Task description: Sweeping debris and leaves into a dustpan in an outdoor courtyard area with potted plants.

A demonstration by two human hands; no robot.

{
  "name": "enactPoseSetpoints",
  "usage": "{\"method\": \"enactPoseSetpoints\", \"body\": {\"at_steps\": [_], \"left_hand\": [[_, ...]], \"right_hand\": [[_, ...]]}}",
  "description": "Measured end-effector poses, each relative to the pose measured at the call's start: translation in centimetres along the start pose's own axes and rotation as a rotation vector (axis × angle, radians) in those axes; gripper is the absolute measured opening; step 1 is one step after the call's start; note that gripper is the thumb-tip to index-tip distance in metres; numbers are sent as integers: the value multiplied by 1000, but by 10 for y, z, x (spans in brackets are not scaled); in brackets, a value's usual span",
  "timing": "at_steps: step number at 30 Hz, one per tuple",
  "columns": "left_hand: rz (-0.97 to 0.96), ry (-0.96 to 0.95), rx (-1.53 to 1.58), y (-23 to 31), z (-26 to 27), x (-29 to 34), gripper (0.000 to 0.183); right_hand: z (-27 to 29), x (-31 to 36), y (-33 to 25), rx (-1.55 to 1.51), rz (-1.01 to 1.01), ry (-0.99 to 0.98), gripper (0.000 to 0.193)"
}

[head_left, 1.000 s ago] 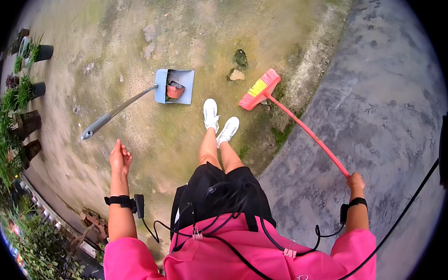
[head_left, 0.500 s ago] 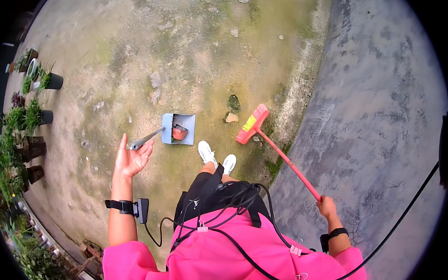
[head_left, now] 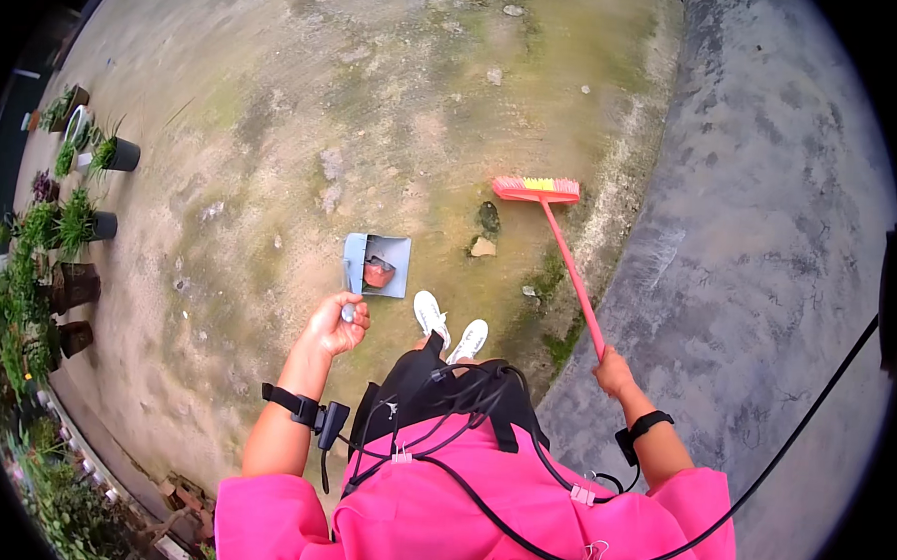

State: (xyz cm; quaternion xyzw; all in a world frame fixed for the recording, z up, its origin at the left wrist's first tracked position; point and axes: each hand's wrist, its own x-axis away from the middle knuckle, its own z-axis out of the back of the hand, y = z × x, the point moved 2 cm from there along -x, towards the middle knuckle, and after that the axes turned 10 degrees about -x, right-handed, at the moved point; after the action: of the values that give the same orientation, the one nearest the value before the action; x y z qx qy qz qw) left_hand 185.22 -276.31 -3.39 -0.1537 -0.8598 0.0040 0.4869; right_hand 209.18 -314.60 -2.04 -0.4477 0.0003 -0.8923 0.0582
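Note:
My left hand [head_left: 336,324] is closed round the grey handle of a long-handled dustpan [head_left: 396,281]. The light blue-grey pan rests on the ground just beyond that hand, with reddish pieces [head_left: 378,271] lying in it. My right hand [head_left: 615,373] grips the end of a red broom handle. The broom [head_left: 575,276] stretches forward and to the left; its red head with pink and yellow bristles is ahead of my feet, bristles pointing away from me. Whether the bristles touch the ground I cannot tell.
A tan stone [head_left: 483,247] lies beside a dark patch, between dustpan and broom. Potted plants [head_left: 124,155] line the left side. On the right a grey concrete strip [head_left: 760,244] begins. A black cable [head_left: 802,436] runs from my waist to the right.
My left hand, open beside the dustpan handle before, has closed round it and moved right. The broom head has swung forward and right, turning from slanted to crosswise; my right hand has moved left and forward.

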Motion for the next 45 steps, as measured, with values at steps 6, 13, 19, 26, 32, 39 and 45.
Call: {"method": "enactPoseSetpoints", "body": {"at_steps": [6,13,19,26,32,39,45], "left_hand": [[-14,5,-23,-13,0,-4,15],[-134,-6,12,-31,9,-8,23],[-261,66,143,-73,34,4,24],[-423,-19,298,-157,81,70,25],[-513,-141,528,-237,102,106,33],[-562,-180,779,-279,141,98,37],[-611,-178,930,-277,154,60,35]], "right_hand": [[-41,16,-52,-566,-57,-274,23],[-49,52,-77,-867,-112,-864,15],[-2,56,-42,-1261,-212,-1188,21],[13,53,13,-756,71,-712,14],[10,15,14,-287,220,-188,20],[-25,-16,-49,-111,326,-80,26],[-92,28,-65,288,335,-306,30]]}}
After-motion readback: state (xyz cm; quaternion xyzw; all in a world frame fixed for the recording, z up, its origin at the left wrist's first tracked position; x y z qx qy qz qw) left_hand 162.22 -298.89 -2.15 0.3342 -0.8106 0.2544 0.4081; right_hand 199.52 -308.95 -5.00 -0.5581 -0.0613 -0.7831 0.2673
